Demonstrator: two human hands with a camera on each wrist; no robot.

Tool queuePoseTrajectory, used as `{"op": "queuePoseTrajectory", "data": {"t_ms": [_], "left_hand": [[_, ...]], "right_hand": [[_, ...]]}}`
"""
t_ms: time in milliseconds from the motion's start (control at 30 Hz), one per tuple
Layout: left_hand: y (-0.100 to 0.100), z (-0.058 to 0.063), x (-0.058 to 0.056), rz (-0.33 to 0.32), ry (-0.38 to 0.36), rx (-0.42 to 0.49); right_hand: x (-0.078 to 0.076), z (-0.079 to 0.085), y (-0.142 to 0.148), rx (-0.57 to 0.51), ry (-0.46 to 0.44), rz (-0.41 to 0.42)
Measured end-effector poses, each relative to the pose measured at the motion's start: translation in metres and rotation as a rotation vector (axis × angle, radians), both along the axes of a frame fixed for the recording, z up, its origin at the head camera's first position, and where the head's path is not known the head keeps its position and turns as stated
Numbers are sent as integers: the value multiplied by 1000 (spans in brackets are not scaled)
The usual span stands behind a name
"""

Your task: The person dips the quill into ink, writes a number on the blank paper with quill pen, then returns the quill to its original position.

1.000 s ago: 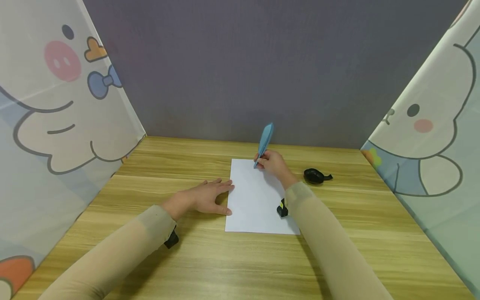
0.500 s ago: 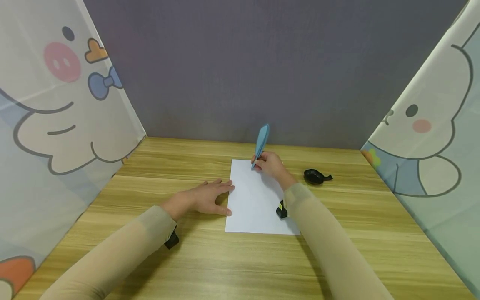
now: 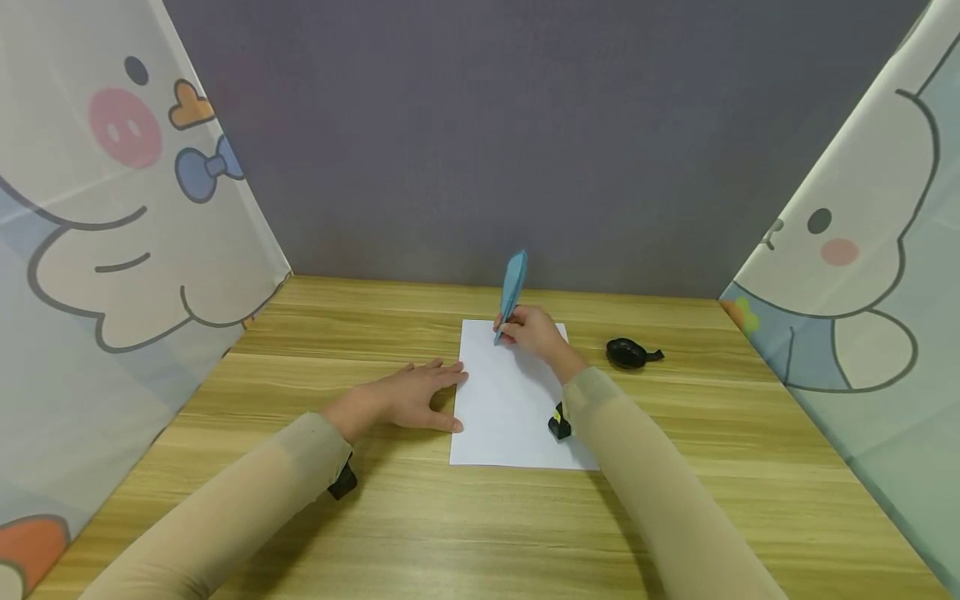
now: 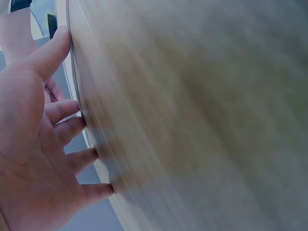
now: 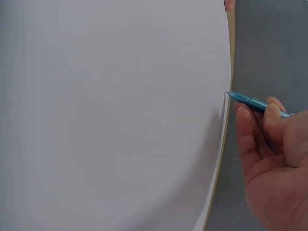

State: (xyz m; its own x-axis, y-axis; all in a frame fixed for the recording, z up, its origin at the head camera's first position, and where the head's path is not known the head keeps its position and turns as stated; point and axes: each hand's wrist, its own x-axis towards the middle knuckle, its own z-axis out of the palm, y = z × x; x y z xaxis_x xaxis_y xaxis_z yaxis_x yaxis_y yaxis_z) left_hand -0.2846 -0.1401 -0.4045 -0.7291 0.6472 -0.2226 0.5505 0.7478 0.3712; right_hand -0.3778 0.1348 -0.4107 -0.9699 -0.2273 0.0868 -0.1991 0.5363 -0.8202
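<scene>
A white sheet of paper (image 3: 502, 400) lies in the middle of the wooden table in the head view, bearing no visible marks. My right hand (image 3: 531, 329) pinches a blue pen with a feather-shaped top (image 3: 513, 279) over the sheet's far part. From the right wrist, the teal pen barrel (image 5: 250, 100) shows between thumb and fingers, its fine tip right at the paper's surface. My left hand (image 3: 412, 396) lies with spread fingers across the left edge of the sheet, thumb toward the near side. The left wrist view shows its fingertips (image 4: 105, 189) against the tabletop.
Right of the paper rests a black rounded object with a short tail (image 3: 628, 353). A grey wall (image 3: 480, 150) closes the back, and cartoon-printed cloths (image 3: 112, 208) flank both sides. Black wrist-worn devices show at the left cuff (image 3: 343, 482) and the right cuff (image 3: 559, 422).
My right hand has shifted left and slightly nearer with the pen, in small steps over the paper's far part. The left hand stays put on the paper's edge.
</scene>
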Motion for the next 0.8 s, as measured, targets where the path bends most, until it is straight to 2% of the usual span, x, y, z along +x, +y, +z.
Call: {"op": "queuePoseTrajectory", "data": {"t_ms": [267, 800], "left_hand": [[0, -1, 0, -10, 13, 8], [-1, -2, -1, -6, 11, 5]], "right_hand": [[1, 2, -3, 5, -46, -7], [3, 0, -6, 3, -67, 40]]}}
